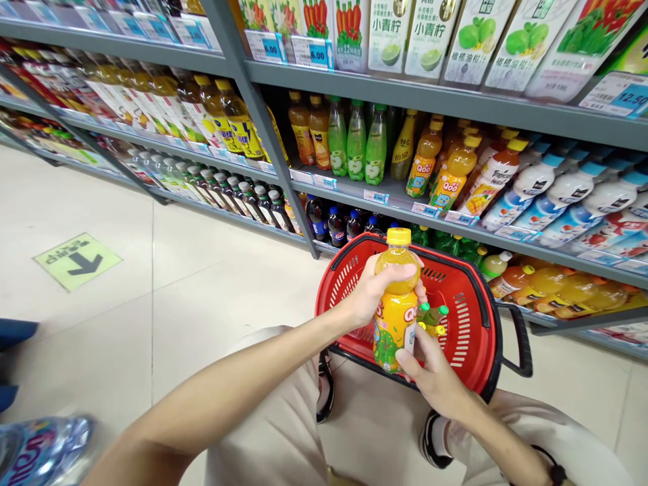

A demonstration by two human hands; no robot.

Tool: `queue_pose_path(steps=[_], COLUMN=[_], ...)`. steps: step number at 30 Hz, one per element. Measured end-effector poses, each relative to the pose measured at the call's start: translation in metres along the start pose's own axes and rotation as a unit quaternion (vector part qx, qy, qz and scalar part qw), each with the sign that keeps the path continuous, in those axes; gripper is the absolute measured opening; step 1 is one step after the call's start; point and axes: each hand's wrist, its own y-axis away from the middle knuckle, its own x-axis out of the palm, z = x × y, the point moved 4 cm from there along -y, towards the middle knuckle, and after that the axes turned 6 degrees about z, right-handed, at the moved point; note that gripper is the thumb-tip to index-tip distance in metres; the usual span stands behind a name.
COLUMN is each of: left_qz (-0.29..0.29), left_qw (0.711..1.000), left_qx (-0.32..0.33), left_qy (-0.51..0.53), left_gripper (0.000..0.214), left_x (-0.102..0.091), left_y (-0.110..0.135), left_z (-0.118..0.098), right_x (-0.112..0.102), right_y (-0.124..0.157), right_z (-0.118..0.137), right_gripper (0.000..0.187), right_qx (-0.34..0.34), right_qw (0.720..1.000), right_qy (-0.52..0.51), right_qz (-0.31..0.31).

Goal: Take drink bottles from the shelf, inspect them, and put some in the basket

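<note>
Both hands hold one orange juice bottle point(395, 317) with a yellow cap, upright above a red shopping basket point(466, 270). My left hand point(377, 283) wraps around the bottle's upper part, thumb across the front. Lower down, my right hand point(430, 368) grips the bottle near its base, thumb on the label. Several small bottles with green and yellow caps point(433, 316) lie inside the basket, partly hidden behind the held bottle. The basket sits on the floor between my legs, its black handle point(521, 344) folded out to the right.
Shelves of drinks stand ahead, with similar orange bottles point(450, 172) and green bottles point(357, 142) on the middle shelf. Cartons point(435, 40) fill the shelf above. A floor arrow sign point(77, 261) lies left. A clear plastic bottle point(45, 445) shows at the lower left.
</note>
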Motion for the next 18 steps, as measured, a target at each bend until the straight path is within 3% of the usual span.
queue_pose_path(steps=[18], left_qz=[0.000], left_qw=[1.000], left_qx=[-0.004], left_qy=[-0.012], left_gripper=[0.042], left_x=[0.0009], left_y=[0.0004], left_z=[-0.0016], right_x=[0.0001], right_y=[0.0004], right_z=[-0.0004], right_gripper=[0.052], right_qx=[0.004], right_qw=[1.000], right_qy=[0.008], right_qz=[-0.001])
